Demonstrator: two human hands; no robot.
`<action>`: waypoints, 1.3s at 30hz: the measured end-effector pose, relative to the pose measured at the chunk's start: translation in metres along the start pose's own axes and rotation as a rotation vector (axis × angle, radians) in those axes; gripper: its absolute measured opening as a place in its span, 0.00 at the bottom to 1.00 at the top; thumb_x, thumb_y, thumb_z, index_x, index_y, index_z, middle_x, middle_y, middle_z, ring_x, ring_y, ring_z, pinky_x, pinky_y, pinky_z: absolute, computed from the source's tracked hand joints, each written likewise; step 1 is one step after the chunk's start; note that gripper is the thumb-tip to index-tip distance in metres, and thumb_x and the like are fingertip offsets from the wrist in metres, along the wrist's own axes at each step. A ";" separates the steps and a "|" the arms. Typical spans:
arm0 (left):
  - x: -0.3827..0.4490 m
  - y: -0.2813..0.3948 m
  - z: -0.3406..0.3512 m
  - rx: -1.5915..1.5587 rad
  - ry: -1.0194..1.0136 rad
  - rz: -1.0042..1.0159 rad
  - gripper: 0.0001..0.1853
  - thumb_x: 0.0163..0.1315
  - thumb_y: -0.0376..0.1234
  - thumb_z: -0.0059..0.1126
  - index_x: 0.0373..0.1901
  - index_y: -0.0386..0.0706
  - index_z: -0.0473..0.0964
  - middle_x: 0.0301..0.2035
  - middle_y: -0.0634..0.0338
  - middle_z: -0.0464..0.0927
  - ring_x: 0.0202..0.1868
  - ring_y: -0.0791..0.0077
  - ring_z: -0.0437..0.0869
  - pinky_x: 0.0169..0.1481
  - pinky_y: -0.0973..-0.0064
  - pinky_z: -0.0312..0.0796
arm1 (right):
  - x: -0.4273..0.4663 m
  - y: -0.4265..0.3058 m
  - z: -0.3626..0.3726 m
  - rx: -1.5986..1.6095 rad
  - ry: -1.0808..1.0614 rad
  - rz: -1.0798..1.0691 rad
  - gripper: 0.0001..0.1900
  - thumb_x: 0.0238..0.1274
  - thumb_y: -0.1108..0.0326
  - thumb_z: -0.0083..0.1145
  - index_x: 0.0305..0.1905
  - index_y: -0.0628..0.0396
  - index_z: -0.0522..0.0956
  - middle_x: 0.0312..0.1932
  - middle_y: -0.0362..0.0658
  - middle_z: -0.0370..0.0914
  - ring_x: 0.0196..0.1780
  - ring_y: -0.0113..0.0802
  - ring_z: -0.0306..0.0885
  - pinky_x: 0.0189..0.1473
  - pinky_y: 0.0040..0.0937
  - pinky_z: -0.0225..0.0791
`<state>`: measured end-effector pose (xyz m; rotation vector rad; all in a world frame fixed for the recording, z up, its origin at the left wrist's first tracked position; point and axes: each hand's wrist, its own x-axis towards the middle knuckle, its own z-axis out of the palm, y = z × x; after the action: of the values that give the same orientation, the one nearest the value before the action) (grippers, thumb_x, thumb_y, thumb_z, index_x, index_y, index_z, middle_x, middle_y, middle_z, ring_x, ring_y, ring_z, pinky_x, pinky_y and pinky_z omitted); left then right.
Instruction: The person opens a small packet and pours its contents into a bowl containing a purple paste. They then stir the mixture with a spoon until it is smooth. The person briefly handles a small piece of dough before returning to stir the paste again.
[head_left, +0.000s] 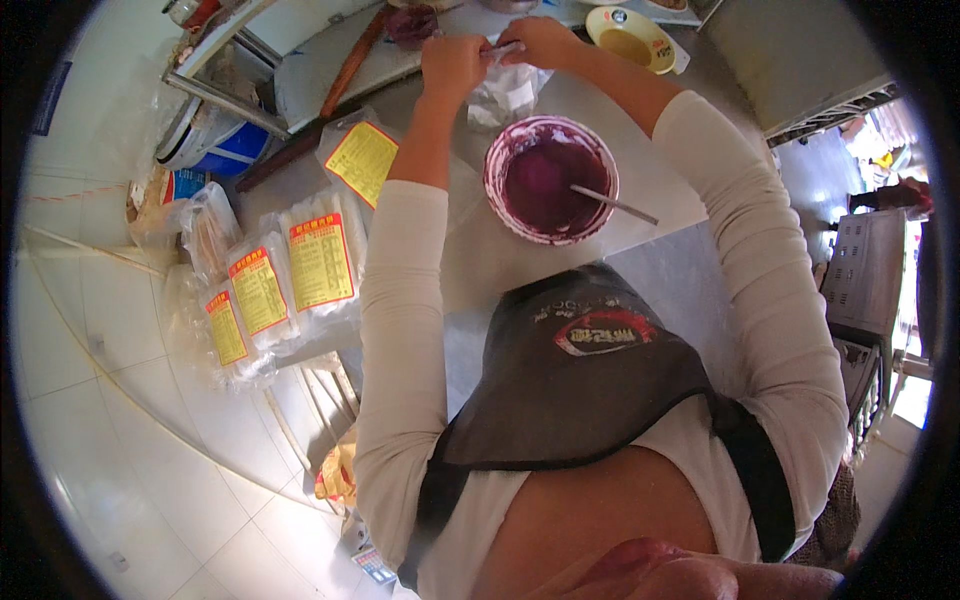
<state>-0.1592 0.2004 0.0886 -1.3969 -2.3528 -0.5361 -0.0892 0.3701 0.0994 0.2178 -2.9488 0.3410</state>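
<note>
Both my left hand (454, 66) and my right hand (541, 43) pinch the top of a clear plastic bag (504, 94) at the back of the work table. The bag hangs below my fingers, and what is inside it is hard to make out. Just in front of it stands a round tub (491, 180) with purple smears around its rim. Dark purple paste (544, 184) lies in the tub. A metal utensil handle (619, 206) leans out of it over the right side of the rim.
Several labelled plastic packs (322, 262) lie at the left, beside a yellow label sheet (364, 161). A wooden rod (352, 67) rests near a bowl of purple stuff (411, 26). A yellow bowl (630, 41) stands back right. A blue-and-white bucket (225, 146) sits far left.
</note>
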 end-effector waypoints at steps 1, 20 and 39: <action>-0.001 -0.001 0.001 -0.012 -0.018 -0.006 0.12 0.47 0.43 0.60 0.30 0.49 0.80 0.28 0.55 0.79 0.31 0.57 0.81 0.35 0.62 0.71 | 0.001 0.002 0.005 0.016 0.003 -0.002 0.17 0.48 0.53 0.59 0.38 0.53 0.79 0.36 0.46 0.77 0.40 0.45 0.75 0.42 0.40 0.67; -0.022 0.005 -0.043 -0.379 -0.056 -0.119 0.12 0.45 0.23 0.59 0.34 0.36 0.71 0.25 0.52 0.78 0.30 0.61 0.81 0.36 0.68 0.69 | 0.007 -0.044 0.010 -0.049 0.127 -0.137 0.08 0.43 0.63 0.56 0.29 0.52 0.80 0.28 0.47 0.78 0.34 0.48 0.77 0.34 0.44 0.70; -0.023 0.004 -0.027 -0.291 -0.007 -0.021 0.11 0.46 0.29 0.60 0.31 0.37 0.73 0.26 0.52 0.78 0.32 0.54 0.78 0.48 0.60 0.64 | 0.009 -0.028 0.009 -0.012 -0.009 -0.071 0.09 0.45 0.63 0.56 0.30 0.54 0.79 0.31 0.48 0.77 0.37 0.51 0.75 0.38 0.45 0.68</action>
<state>-0.1426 0.1715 0.1013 -1.4959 -2.3685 -0.9110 -0.0942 0.3400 0.0986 0.3222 -2.9428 0.3135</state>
